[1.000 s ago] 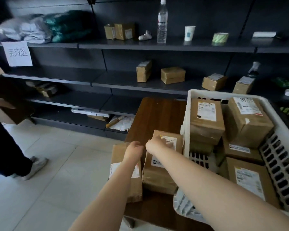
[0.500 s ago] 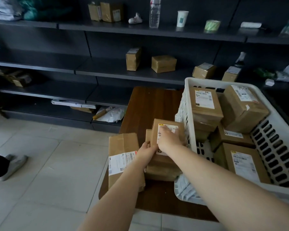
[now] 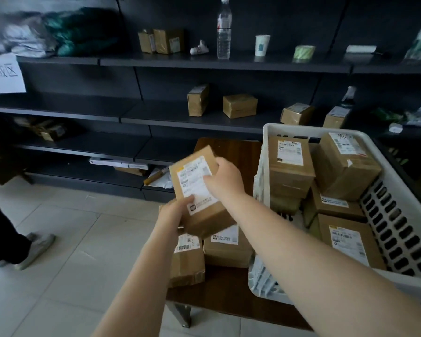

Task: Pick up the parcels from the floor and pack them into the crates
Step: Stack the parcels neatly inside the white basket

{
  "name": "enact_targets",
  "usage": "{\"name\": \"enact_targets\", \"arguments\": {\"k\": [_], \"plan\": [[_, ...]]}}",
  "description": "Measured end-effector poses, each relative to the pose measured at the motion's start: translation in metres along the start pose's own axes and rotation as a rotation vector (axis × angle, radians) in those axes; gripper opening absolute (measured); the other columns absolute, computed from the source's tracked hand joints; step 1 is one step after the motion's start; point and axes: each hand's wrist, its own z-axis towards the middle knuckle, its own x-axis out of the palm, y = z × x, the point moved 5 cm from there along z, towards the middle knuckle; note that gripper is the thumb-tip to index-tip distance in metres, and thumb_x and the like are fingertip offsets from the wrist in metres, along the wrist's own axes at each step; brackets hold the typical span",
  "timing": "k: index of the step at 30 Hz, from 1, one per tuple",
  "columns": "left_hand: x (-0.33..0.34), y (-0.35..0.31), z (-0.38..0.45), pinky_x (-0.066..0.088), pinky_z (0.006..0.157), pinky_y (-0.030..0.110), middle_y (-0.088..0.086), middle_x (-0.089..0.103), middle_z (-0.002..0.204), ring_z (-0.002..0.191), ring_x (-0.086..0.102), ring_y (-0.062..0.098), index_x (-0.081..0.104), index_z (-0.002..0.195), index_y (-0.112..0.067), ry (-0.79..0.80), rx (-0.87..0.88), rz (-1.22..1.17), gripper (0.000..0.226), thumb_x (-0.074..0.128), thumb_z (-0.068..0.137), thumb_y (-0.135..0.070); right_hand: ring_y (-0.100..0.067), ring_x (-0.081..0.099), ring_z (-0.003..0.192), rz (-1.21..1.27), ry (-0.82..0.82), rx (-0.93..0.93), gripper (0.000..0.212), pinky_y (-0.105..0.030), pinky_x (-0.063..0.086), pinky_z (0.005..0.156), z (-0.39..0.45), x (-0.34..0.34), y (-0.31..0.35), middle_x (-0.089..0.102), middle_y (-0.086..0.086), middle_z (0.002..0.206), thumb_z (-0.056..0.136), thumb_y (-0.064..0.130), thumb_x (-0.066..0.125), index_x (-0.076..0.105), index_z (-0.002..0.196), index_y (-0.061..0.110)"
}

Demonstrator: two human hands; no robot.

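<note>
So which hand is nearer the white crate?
Right. The right hand grips the lifted parcel's far edge, beside the white crate; the left hand holds its near corner, farther away.

Both bare forearms reach forward from the bottom of the view, the right one coming in long from the lower right corner and the left one rising from bottom center. The left hand (image 3: 173,216) sits lower, thumb laid over the near face of the parcel (image 3: 199,190) and fingers tucked under its bottom edge. The right hand (image 3: 225,177) is higher, knuckles toward the camera, fingers curled round the parcel's upper right edge.
</note>
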Motion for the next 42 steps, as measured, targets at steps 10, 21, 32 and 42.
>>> {"name": "enact_targets", "arguments": {"k": [10,21,32,42], "plan": [[0.135,-0.123,-0.085,0.046,0.056,0.027,-0.011,0.059,0.081,0.075,0.057,0.009,0.053,0.118,-0.023,0.110,0.503,0.327,0.035,0.058,0.087,-0.040,-0.009,0.051,0.067,0.002,-0.248,-0.007,0.022,-0.022,0.040,0.051,0.008,-0.194,0.006,0.059,-0.003,0.100,0.091,0.016,0.054,0.055,0.112,0.009],[0.239,-0.031,-0.072,0.039,0.048,0.028,-0.002,0.056,0.080,0.066,0.052,0.013,0.050,0.116,-0.016,0.299,0.150,0.654,0.031,0.055,0.090,-0.030,-0.029,0.055,0.112,0.028,-0.127,0.419,0.044,-0.033,0.049,0.078,-0.006,-0.205,-0.144,0.052,-0.015,0.128,0.086,0.007,0.058,0.043,0.127,0.002],[0.247,0.011,-0.032,0.046,0.097,0.035,0.010,0.057,0.127,0.115,0.056,0.024,0.046,0.130,-0.014,0.323,0.156,0.953,0.041,0.047,0.093,-0.031,-0.028,0.052,0.119,-0.065,0.080,0.457,0.046,-0.039,0.048,0.097,-0.010,-0.148,-0.204,0.049,-0.015,0.135,0.090,0.023,0.057,0.047,0.131,0.006],[0.263,0.063,-0.027,0.039,0.099,0.037,0.019,0.043,0.139,0.125,0.045,0.031,0.037,0.137,0.000,0.447,0.076,1.632,0.042,0.037,0.095,-0.007,-0.033,0.049,0.124,-0.512,0.619,0.458,0.023,-0.036,0.041,0.097,-0.020,-0.109,-0.219,0.056,-0.013,0.101,0.094,0.010,0.048,0.058,0.114,0.004]]}}
